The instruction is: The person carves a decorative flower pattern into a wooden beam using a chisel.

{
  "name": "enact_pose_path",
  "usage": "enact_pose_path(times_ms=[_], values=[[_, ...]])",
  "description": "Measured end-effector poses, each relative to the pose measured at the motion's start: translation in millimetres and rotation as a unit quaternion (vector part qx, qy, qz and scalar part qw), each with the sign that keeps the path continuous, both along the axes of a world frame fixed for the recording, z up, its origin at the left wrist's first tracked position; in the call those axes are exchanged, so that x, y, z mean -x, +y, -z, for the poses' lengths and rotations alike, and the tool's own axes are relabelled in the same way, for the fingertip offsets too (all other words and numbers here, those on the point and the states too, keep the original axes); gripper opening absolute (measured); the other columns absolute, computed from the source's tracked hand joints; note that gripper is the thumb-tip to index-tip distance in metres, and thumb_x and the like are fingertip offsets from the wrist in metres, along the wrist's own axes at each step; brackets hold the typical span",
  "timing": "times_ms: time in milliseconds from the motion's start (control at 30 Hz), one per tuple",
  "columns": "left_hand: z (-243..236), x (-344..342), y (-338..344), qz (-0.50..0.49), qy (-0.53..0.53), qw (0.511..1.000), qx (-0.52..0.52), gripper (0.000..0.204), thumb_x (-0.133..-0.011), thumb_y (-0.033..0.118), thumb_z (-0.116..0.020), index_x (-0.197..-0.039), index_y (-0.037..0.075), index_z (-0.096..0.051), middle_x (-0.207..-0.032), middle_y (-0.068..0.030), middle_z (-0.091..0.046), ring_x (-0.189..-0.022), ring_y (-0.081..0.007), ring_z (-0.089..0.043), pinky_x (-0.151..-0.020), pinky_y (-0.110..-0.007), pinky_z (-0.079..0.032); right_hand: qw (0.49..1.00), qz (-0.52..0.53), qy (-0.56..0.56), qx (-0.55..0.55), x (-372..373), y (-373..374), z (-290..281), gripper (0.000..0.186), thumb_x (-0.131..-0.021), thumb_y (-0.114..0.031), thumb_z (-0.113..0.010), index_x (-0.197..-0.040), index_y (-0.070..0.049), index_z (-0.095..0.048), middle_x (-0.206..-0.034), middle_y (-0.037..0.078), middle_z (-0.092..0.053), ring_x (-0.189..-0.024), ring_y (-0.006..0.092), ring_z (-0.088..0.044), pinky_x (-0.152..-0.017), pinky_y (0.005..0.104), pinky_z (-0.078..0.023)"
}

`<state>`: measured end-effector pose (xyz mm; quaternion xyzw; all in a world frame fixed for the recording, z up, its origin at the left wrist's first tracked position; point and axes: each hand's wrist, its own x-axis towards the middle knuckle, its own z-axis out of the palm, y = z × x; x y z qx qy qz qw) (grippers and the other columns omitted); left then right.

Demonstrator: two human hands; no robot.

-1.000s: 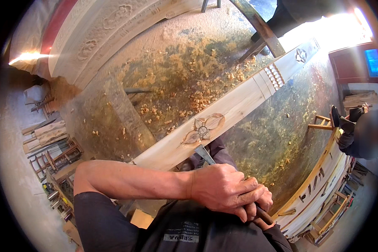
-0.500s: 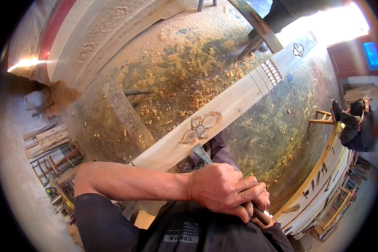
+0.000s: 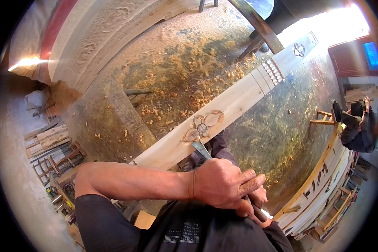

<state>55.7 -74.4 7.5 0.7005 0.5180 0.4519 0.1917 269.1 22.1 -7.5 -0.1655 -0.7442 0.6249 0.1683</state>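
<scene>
A long pale wooden board (image 3: 240, 98) runs diagonally from the lower left to the upper right. On it is a four-petalled flower carving (image 3: 202, 128) with a dark round centre. The flared steel blade of a carving chisel (image 3: 202, 150) meets the wood at the flower's lower petal, beside a small chip. My left hand (image 3: 220, 183) comes across from the left and is closed round the chisel. Behind it, my right hand (image 3: 259, 199), partly hidden by the left, is closed on the dark wooden handle.
Wood shavings (image 3: 201, 97) litter the floor. A wooden trestle (image 3: 258, 27) stands under the board's far end. A large carved panel (image 3: 88, 50) leans at upper left. At right, a person (image 3: 357, 126) sits near a stool (image 3: 322, 118) and a bench (image 3: 311, 185) bearing several tools.
Both hands and the chisel have shifted slightly upward, and the blade's tip sits a little farther onto the board by the petal. The board stays almost where it was.
</scene>
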Motion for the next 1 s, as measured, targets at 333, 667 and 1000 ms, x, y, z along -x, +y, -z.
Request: enact_pose_path(times_ms=[333,667,1000], values=[[-3,-6,0,-0.041,0.009,0.999,-0.003,0.068,-0.098,0.058,-0.069,-0.133,-0.001,-0.07,-0.101,-0.008,-0.072,-0.065,-0.0199,-0.069,-0.055,-0.034,-0.052,1.0,0.018,-0.025,-0.007,-5,-5,2,0.007,-0.091,-0.017,-0.073,-0.084,-0.015,-0.074,-0.079,-0.002,-0.069,-0.069,0.019,-0.067,-0.065,0.0357,-0.052],[-7,-3,2,0.009,0.12,0.971,-0.207,0.064,-0.106,0.059,-0.059,-0.128,0.001,-0.074,-0.098,-0.0016,-0.068,-0.07,-0.01,-0.063,-0.053,-0.026,-0.04,0.999,0.027,-0.031,-0.011,-12,-6,2,0.01,-0.092,-0.018,-0.072,-0.083,-0.016,-0.072,-0.079,-0.004,-0.067,-0.069,0.018,-0.066,-0.065,0.0354,-0.051],[1,1,7,0.041,0.069,0.993,-0.092,0.079,-0.098,0.065,-0.063,-0.142,-0.001,-0.065,-0.109,-0.0079,-0.062,-0.07,-0.0164,-0.059,-0.058,-0.031,-0.047,0.998,0.035,-0.054,-0.001,-9,-3,1,0.014,-0.094,-0.019,-0.071,-0.081,-0.018,-0.071,-0.078,-0.005,-0.066,-0.069,0.0169,-0.064,-0.066,0.0352,-0.05]])
